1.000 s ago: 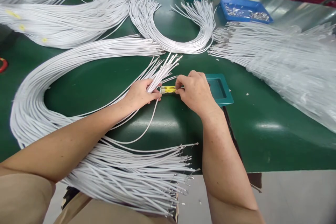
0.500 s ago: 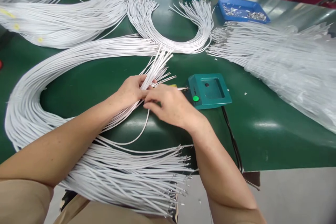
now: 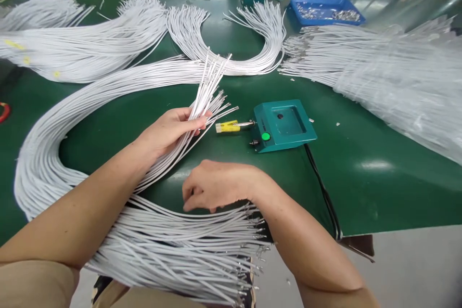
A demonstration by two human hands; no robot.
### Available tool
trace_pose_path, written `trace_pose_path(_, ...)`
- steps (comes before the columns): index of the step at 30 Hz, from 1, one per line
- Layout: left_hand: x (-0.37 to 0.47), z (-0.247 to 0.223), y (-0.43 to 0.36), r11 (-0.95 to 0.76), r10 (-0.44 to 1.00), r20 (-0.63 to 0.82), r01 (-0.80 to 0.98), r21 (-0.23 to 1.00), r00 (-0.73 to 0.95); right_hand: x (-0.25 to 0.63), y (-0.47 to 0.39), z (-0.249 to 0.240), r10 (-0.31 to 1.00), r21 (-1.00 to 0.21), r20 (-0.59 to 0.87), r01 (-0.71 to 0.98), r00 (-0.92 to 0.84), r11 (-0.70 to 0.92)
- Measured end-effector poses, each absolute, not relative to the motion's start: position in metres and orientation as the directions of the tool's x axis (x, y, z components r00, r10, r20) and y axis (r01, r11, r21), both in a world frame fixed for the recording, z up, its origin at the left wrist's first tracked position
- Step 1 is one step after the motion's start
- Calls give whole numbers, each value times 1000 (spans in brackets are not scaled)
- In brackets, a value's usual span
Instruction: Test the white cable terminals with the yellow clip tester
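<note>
My left hand [image 3: 176,127] is closed round a bundle of thin white wires [image 3: 209,82], their tips fanned upward and to the right. The lengths of these wires trail back under my left forearm. Lower and to the right, my right hand [image 3: 212,185] has its fingers curled in a loose pinch; whether a wire is between the fingertips is hidden. Just below it lies a thick spread of white wires [image 3: 187,245] with metal ends pointing right, at the table's front edge. A yellow-handled tool [image 3: 228,126] projects from a small teal device [image 3: 285,125] with a green button.
More white wire bundles [image 3: 90,53] lie at the back left, with a curved one [image 3: 249,65] at the back middle. A blue tray [image 3: 327,9] holds small metal parts. Plastic-covered wires [image 3: 390,77] cover the right side. A black cord [image 3: 323,197] runs off the front edge.
My right hand has moved from the bundle down and toward me, to just above the front spread of wires. My left hand keeps its hold. The yellow-handled tool has come into full view.
</note>
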State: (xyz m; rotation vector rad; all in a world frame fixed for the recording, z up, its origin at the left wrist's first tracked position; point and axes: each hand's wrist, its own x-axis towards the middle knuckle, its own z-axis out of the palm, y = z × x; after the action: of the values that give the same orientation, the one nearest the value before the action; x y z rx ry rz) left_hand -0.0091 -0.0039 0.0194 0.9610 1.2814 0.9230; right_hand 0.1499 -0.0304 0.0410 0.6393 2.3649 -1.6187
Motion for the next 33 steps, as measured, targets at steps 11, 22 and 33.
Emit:
trace_pose_path(11, -2, 17, -11, 179, 974, -191, 102, 979, 123, 167, 13, 27, 954, -982, -129, 168, -271, -85)
trace_pose_path(22, -1, 17, -12, 131, 991, -134, 95, 987, 26, 162, 12, 29, 989, -983, -111, -136, -103, -124)
trace_pose_path(33, -2, 15, -13, 120, 991, -129, 156, 980, 46, 159, 13, 18, 975, -961, -120, -223, -186, -161)
